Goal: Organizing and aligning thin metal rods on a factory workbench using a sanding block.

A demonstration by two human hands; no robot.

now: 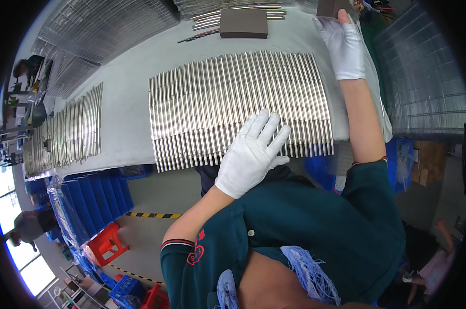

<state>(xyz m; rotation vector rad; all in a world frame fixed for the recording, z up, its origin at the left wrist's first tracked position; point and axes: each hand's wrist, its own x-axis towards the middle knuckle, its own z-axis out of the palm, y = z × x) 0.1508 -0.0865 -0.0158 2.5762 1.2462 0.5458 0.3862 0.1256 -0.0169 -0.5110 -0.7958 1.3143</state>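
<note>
A wide row of shiny metal rods [207, 103] lies side by side on the pale table covering. My left hand [248, 154], in a white glove, rests over the near edge of the row with its fingers spread and nothing gripped. My right hand [343, 46] reaches to the far right of the table, also gloved in white, with one bare fingertip showing. It is closed on a dark brown block [330, 9], partly cut off by the upper edge. A similar brown block [243, 23] sits beyond the row, on top of several thin rods.
A second batch of metal rods [71, 129] lies at the table's left. Stacked clear plastic trays [104, 31] stand at the far left, and more clear trays [423, 77] at the right. Blue bins [91, 201] and a red stool [107, 244] are on the floor at the left.
</note>
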